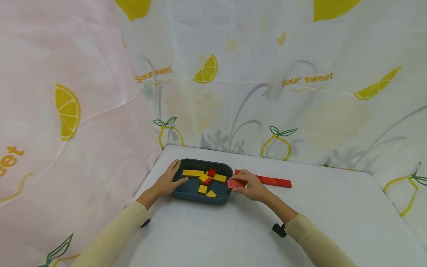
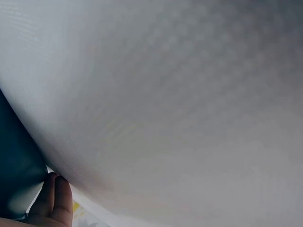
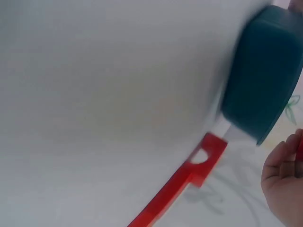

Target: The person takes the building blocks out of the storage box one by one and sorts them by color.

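Note:
A dark teal plastic basin (image 1: 190,198) stands on the white cloth, holding several yellow and red building blocks (image 1: 202,189). My left hand (image 1: 165,182) grips its left end, thumb over the rim and fingers along the outside. In the left wrist view, fingertips (image 2: 62,198) lie against the basin's outer wall (image 2: 16,156). At the basin's right rim, my right hand (image 1: 251,187) pinches a red block (image 1: 236,184) between thumb and fingers. Behind that hand, a row of red blocks (image 1: 275,181) lies on the cloth; the right wrist view shows one with a round cut-out (image 3: 208,153).
A white cloth (image 1: 207,237) covers the table. Behind it hangs a lemon-print curtain (image 1: 240,92), and a pinkish one (image 1: 93,111) closes off the left side. A dark wrist device (image 1: 279,230) sits under the right forearm.

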`<state>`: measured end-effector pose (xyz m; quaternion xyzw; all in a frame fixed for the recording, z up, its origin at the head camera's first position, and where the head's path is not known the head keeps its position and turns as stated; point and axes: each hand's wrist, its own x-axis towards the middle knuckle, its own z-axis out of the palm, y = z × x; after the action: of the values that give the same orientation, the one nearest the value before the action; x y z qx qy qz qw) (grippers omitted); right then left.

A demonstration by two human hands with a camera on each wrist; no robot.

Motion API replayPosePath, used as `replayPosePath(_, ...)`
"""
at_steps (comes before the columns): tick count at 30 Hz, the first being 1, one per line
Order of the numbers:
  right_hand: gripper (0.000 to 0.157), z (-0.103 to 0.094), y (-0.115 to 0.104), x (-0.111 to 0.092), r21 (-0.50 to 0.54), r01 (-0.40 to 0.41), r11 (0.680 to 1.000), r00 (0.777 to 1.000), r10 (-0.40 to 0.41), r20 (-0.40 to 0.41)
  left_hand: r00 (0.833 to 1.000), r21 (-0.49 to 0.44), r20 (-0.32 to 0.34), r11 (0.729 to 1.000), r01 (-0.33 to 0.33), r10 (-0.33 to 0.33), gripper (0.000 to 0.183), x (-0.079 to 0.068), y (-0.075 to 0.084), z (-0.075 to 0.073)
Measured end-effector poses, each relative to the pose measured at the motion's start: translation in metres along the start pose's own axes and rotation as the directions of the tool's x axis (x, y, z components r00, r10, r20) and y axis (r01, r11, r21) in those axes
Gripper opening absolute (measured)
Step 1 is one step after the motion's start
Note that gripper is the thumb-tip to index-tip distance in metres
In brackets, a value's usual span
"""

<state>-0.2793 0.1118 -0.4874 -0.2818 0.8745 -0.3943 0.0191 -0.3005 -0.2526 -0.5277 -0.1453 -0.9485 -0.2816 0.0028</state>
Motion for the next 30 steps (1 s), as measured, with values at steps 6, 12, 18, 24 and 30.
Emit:
replayPosePath(6, 0.037, -0.027, 0.017, -0.012, -0.026, -0.071, 0.997, 0.996, 0.07, -0.052, 1.0, -0.002, -0.003, 1.0, -0.015, 0.015, 0.092, 0.003, 0.001, -0.007)
replayPosePath(12, 0.036, -0.055, 0.033, -0.025, -0.085, -0.087, 0.993, 0.993, 0.08, -0.088, 0.999, 0.022, -0.017, 0.999, -0.029, 0.029, 0.091, 0.006, 0.002, -0.013)
replayPosePath(18, 0.034, -0.081, 0.052, -0.039, -0.115, -0.12, 0.986, 0.986, 0.105, -0.127, 1.0, 0.009, -0.012, 1.0, -0.02, 0.02, 0.091, 0.007, 0.003, -0.012)
replayPosePath(24, 0.036, -0.097, 0.071, -0.056, -0.139, -0.17, 0.976, 0.978, 0.15, -0.146, 0.999, 0.008, -0.026, 1.0, -0.029, 0.029, 0.091, 0.005, 0.001, -0.006)
replayPosePath(30, 0.033, -0.104, 0.089, -0.077, -0.159, -0.191, 0.969, 0.974, 0.167, -0.155, 0.999, 0.008, -0.02, 1.0, -0.027, 0.028, 0.091, 0.0, 0.0, 0.002)
